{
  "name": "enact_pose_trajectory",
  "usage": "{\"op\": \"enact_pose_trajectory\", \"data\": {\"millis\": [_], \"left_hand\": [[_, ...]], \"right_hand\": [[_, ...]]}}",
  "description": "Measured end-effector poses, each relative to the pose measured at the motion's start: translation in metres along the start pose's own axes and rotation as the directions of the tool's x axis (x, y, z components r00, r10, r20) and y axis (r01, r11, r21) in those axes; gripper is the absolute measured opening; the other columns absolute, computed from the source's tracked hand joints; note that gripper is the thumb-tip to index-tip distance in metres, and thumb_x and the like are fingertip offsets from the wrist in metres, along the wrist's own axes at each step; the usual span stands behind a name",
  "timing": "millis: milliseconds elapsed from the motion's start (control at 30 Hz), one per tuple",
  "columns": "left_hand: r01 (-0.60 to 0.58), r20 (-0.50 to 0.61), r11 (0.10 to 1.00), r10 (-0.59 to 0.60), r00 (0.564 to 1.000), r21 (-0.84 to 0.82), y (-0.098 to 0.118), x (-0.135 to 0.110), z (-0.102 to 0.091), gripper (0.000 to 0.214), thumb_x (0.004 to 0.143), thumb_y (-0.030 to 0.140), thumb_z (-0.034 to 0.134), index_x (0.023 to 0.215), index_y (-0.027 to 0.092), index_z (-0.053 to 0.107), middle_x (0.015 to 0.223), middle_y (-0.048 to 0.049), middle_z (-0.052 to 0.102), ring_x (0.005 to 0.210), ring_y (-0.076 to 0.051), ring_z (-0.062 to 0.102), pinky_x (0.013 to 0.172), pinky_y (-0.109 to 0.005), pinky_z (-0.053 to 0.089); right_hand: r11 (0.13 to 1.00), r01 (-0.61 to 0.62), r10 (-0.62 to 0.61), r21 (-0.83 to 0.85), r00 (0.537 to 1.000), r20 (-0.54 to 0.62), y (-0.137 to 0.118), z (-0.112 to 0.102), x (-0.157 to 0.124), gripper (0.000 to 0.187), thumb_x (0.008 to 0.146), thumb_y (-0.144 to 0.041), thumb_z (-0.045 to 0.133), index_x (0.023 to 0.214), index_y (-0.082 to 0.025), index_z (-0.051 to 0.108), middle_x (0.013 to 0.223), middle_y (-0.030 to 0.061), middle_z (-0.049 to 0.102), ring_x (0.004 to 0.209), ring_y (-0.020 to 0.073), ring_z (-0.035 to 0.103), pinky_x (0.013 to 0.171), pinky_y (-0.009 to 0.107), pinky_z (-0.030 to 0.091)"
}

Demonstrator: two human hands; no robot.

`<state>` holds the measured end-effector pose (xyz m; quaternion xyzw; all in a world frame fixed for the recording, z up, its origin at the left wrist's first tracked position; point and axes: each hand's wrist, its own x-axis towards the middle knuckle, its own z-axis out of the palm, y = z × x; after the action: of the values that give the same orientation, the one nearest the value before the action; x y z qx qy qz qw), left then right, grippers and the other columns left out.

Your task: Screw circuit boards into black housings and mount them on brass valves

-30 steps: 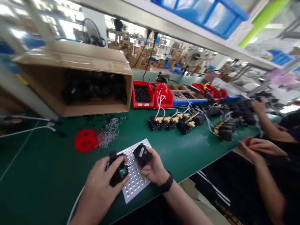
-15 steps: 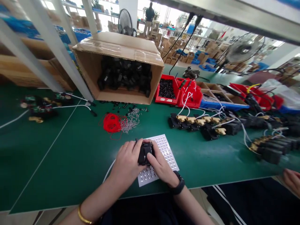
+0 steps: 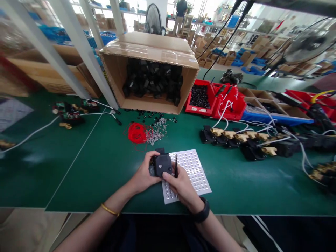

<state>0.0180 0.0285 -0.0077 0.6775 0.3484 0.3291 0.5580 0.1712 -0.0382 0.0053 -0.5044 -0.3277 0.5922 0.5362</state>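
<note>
My left hand (image 3: pixel 144 177) is closed around the side of a black plastic housing (image 3: pixel 163 164), a boxy part with a flat face and a small light round spot on it. My right hand (image 3: pixel 183 183) rests its thumb on the housing's lower edge. Between its fingers stand slim black tweezers (image 3: pixel 176 166), tip upward. Beneath the hands lies a white sheet (image 3: pixel 195 171) with rows of small shiny round dots; my right hand covers part of it. The inside of the housing is mostly hidden.
Behind are a red wire bundle (image 3: pixel 137 132), small metal pins (image 3: pixel 157 133) and an open carton (image 3: pixel 149 43) of black parts. Red bins (image 3: pixel 201 110) stand right of it. Black assemblies with brass fittings (image 3: pixel 229 134) line the right; a circuit assembly (image 3: pixel 69 113) lies left.
The housing has been turned so its flat face shows. My right hand has shifted to its lower right edge, and the tweezers now stand upright in it. The whole view has swung left.
</note>
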Motion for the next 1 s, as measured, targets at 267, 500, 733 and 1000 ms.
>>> {"op": "enact_pose_trajectory", "data": {"millis": [267, 500, 733, 1000], "left_hand": [[0.116, 0.069, 0.932, -0.098, 0.993, -0.343, 0.014, 0.017, -0.004, 0.058, 0.084, 0.056, 0.045, 0.128, 0.019, 0.035, 0.113, -0.0106, 0.057, 0.101, -0.025, 0.055, 0.086, -0.035, 0.042], [0.078, -0.058, 0.98, -0.089, 0.994, -0.181, 0.014, 0.019, 0.002, 0.042, 0.088, 0.051, 0.041, 0.116, 0.021, 0.051, 0.113, -0.0063, 0.057, 0.104, -0.023, 0.053, 0.09, -0.034, 0.04], [0.048, -0.023, 0.993, -0.046, 0.999, 0.107, -0.002, 0.01, 0.006, 0.081, 0.056, 0.032, 0.081, 0.122, 0.023, 0.035, 0.119, -0.0079, 0.05, 0.103, -0.025, 0.053, 0.09, -0.038, 0.042], [-0.143, -0.01, 0.969, 0.147, 0.989, 0.2, -0.014, 0.014, 0.01, 0.07, 0.059, 0.022, 0.076, 0.116, 0.023, 0.037, 0.117, -0.008, 0.049, 0.106, -0.026, 0.051, 0.092, -0.042, 0.042]], "right_hand": [[0.999, -0.044, 0.045, 0.022, 0.998, -0.049, 0.0, 0.005, 0.001, 0.041, 0.066, -0.034, 0.076, 0.101, -0.019, 0.061, 0.079, 0.0013, 0.065, 0.071, 0.0177, 0.062, 0.062, 0.028, 0.051], [1.0, -0.006, 0.004, -0.025, 0.997, -0.079, 0.002, 0.008, 0.005, 0.038, 0.068, -0.034, 0.073, 0.1, -0.019, 0.06, 0.076, 0.0014, 0.064, 0.074, 0.0203, 0.063, 0.064, 0.031, 0.052], [0.814, 0.132, -0.193, -0.566, 0.98, -0.049, -0.014, -0.003, 0.005, 0.069, 0.065, -0.031, 0.075, 0.126, -0.018, 0.044, 0.114, 0.011, 0.058, 0.105, 0.028, 0.055, 0.091, 0.045, 0.045], [0.206, 0.522, -0.184, -0.828, 0.851, 0.491, -0.053, -0.01, 0.018, 0.064, 0.074, -0.027, 0.066, 0.13, -0.02, 0.036, 0.125, 0.0136, 0.047, 0.1, 0.0279, 0.057, 0.07, 0.039, 0.054]]}}
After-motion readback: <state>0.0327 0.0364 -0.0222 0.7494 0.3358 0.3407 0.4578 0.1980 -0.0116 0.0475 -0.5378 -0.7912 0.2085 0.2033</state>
